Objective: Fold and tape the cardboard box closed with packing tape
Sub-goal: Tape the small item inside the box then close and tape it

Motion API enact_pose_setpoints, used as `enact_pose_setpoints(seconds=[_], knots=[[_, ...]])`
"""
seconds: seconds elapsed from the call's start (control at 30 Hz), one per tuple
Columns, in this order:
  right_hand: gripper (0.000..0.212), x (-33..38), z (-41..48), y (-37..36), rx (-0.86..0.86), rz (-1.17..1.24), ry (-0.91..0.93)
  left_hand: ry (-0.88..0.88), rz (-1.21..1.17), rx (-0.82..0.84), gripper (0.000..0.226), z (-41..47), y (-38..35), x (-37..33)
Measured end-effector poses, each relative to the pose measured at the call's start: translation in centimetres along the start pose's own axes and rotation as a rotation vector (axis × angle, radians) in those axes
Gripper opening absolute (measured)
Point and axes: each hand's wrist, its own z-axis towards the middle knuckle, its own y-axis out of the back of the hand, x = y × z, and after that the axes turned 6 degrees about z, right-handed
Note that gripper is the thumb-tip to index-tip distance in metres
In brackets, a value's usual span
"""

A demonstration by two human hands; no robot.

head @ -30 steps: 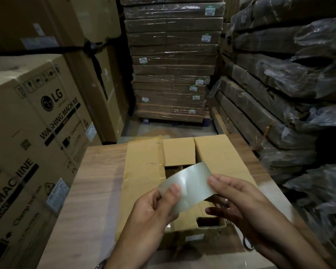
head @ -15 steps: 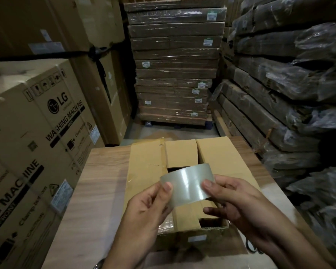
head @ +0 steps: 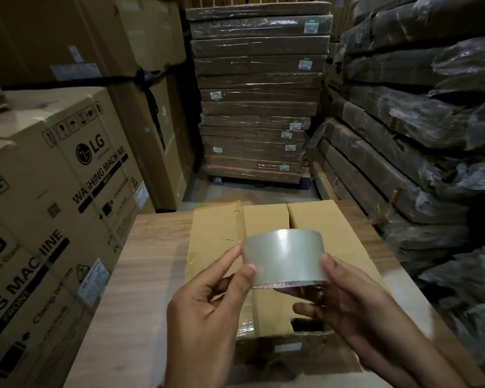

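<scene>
Packing in progress: a person holds a roll of packing tape (head: 284,256) between both hands above a cardboard box (head: 213,236) in a crowded storeroom. The left hand (head: 207,306) pinches the roll's left side between thumb and forefinger. The right hand (head: 347,301) grips the right side, thumb on the glossy outer face and fingers curled beneath, with a ring (head: 321,295) on one of them. The roll (clear tape, with lettering along its lower rim too small to read) is turned so its outer band faces the camera, and it touches only the hands.

Directly beneath and beyond the hands, the box rests on a wood-grain table (head: 151,261). Its two long top flaps lie folded down but do not meet. A strip of inner flap shows between them past the roll, and there is a dark opening at the near edge, just under the right hand.

To the left of the left hand stand washing-machine cartons (head: 53,191) printed with the LG mark. Well beyond the hands rises a stack of flat cartons (head: 255,107) in clear wrap. To the right of the right hand lie bundles (head: 417,121) under dark plastic.
</scene>
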Motion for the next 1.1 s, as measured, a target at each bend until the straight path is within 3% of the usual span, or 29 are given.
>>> enact_pose_setpoints(seconds=[0.13, 0.27, 0.4, 0.57, 0.63, 0.73, 0.83, 0.93, 1.0, 1.1], knots=[[0.083, -0.4, 0.6, 0.2, 0.035, 0.268, -0.177, 0.091, 0.017, 0.289, 0.05, 0.9, 0.2, -0.4], [0.085, -0.4, 1.0, 0.1, 0.086, 0.383, -0.317, 0.146, -0.066, 0.464, 0.031, 1.8, 1.0, -0.3], [0.078, -0.8, 1.4, -0.3, 0.007, 0.384, -0.412, 0.058, -0.096, 0.46, 0.037, 2.1, 0.9, -0.3], [0.072, -1.1, 1.3, -0.9, -0.122, 0.228, -0.336, 0.145, -0.199, 0.363, 0.027, 1.7, 0.1, -0.5], [0.058, -1.4, 1.3, -1.3, -0.193, 0.002, -0.209, 0.201, -0.252, 0.329, 0.031, 1.6, 0.0, -0.8], [0.043, -1.7, 0.8, -1.9, -0.315, -0.398, 0.201, 0.22, -0.283, 0.303, 0.032, 1.4, -0.2, -1.3], [0.045, -1.3, 0.1, -2.2, -0.351, -0.748, 0.577, 0.191, -0.246, 0.27, 0.031, 1.1, -0.3, -1.6], [0.055, -1.6, 0.0, -2.2, -0.294, -1.049, 0.781, 0.155, -0.204, 0.253, 0.026, 0.8, -0.6, -1.9], [0.046, -1.8, 0.2, -2.5, -0.324, -1.141, 0.911, 0.114, -0.168, 0.252, 0.024, 0.6, -0.8, -2.3], [0.027, -2.0, 0.1, -2.9, -0.338, -1.087, 1.054, 0.079, -0.169, 0.248, 0.024, 0.2, -1.0, -2.9]])
